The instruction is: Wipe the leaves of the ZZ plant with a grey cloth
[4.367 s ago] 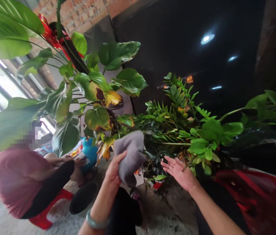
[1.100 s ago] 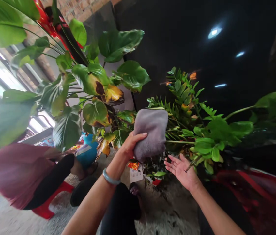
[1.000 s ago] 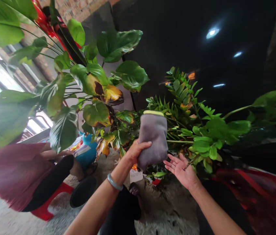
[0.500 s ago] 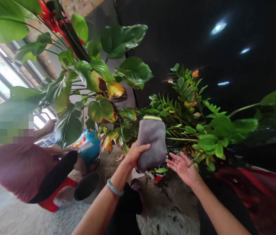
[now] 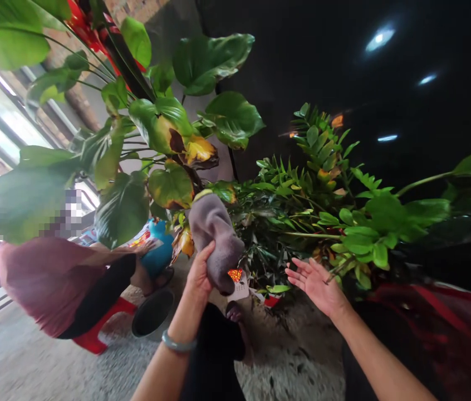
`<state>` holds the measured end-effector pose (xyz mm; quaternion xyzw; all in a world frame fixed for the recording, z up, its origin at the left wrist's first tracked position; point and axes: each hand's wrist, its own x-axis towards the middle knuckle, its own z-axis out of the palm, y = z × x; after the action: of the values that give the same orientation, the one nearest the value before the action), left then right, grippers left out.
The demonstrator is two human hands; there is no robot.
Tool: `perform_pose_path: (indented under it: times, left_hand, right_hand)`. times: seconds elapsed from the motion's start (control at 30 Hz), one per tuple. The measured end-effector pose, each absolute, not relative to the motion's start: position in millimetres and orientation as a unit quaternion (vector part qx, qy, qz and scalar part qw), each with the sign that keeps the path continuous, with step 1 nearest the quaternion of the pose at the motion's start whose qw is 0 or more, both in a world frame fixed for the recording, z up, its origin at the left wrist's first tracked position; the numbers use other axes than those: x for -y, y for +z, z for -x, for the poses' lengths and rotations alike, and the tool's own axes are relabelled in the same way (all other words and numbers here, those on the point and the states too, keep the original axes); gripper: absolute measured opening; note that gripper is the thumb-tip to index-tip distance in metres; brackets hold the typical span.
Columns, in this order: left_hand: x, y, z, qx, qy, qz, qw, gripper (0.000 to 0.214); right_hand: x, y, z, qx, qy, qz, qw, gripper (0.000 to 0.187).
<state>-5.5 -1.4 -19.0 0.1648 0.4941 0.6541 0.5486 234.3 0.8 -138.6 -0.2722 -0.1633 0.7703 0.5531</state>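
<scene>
**Grey cloth gripped at the foliage; right palm open**

The left hand (image 5: 199,277) is clasping a folded grey cloth (image 5: 215,236), with the thumb lying on the near face. It is holding the cloth upright against the large-leaved plant (image 5: 168,186), whose nearest leaves are yellowing and browning. A pale bracelet (image 5: 177,344) is sitting on that wrist. The right hand (image 5: 315,282) is lying open, palm up and fingers spread, grasping nothing. A thin stem of the small-leaved plant (image 5: 356,234) is passing just beside it; contact cannot be determined.

Labels: a white card (image 5: 239,285) with a red-orange top is showing just below the cloth, and its print is too small to read. A blue container (image 5: 159,253) behind the cloth is carrying a colourful label, also illegible.

Containers: a dark round basin (image 5: 152,313) is standing on the speckled floor (image 5: 30,367) beside the left forearm. Its interior is showing only as dark, so its contents cannot be told. Foliage is hiding the plant pots.

Another person in a red top (image 5: 43,278) is sitting at the left on a red stool (image 5: 93,341), partly covered by leaves. A red object (image 5: 427,317) at lower right is blurred.
</scene>
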Motion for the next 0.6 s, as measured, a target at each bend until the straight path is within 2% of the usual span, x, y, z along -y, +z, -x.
perform_pose_path:
  times: [0.1,0.17,0.23,0.33,0.43,0.5,0.6]
  left_hand:
    - [32,-56,-17,-0.57,0.518,-0.119,0.627,0.007]
    - [57,-73,-26,-0.56,0.453,-0.129,0.682,0.011]
    - [71,-72,-26,-0.539,0.464,-0.155,0.685,0.02]
    - [58,-45,-17,-0.507,0.568,-0.192,0.619,0.029]
    - [25,-21,-11,-0.47,0.657,-0.177,0.563,0.022]
    - [13,-26,-17,-0.48,0.652,-0.145,0.569,0.015]
    - [23,-58,-35,-0.538,0.54,-0.129,0.634,0.017]
  right_hand:
    - [0,-140,-234,0.16,0.764,0.286,0.556,0.019]
    - [0,-140,-237,0.161,0.761,0.299,0.553,0.02]
    - [1,-139,-239,0.168,0.761,0.297,0.552,0.021]
    - [1,-139,-239,0.17,0.763,0.283,0.556,0.023]
    - [0,-138,-236,0.168,0.763,0.275,0.56,0.021]
    - [0,-138,-234,0.166,0.762,0.266,0.566,0.017]
    - [1,-139,-232,0.158,0.761,0.263,0.571,0.012]
